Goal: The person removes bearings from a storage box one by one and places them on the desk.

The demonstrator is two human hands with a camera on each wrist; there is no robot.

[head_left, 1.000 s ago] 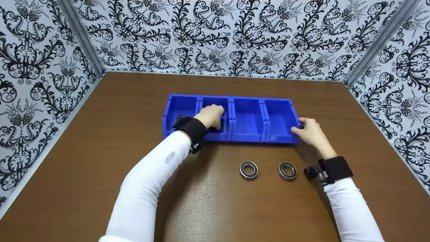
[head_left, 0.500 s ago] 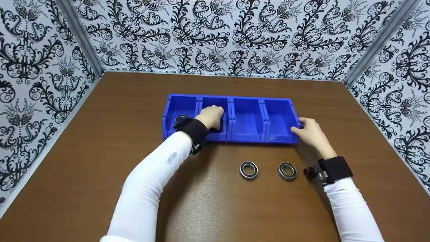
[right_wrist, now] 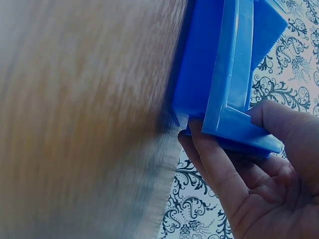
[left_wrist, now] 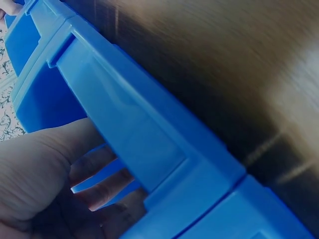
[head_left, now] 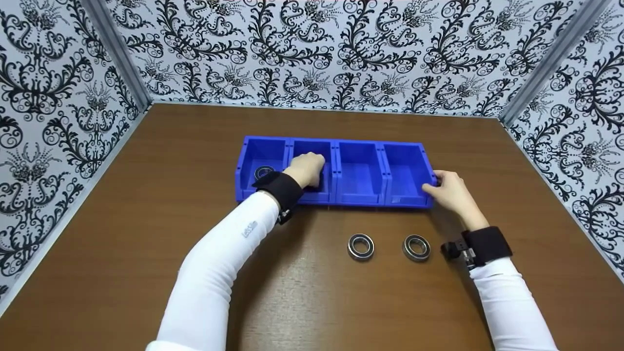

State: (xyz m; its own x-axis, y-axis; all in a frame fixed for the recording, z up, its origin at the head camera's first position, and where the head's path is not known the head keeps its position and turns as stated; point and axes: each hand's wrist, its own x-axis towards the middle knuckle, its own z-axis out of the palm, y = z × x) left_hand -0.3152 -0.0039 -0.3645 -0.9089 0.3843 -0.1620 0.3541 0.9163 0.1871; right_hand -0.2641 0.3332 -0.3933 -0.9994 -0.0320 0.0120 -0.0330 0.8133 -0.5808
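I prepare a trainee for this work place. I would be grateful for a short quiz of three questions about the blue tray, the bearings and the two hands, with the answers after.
1. Multiple choice. Counted from the left in the head view, which compartment of the blue tray is the left hand in?
A first
B second
C fourth

2. True or false. The right hand grips the right end of the tray.

3. Fill in. ____ bearings lie on the table, in front of the tray.

Key: 1 B; 2 true; 3 two.

The brown table (head_left: 146,204) carries a blue four-compartment bin (head_left: 360,199) and two bearings (head_left: 352,247) (lying flat).
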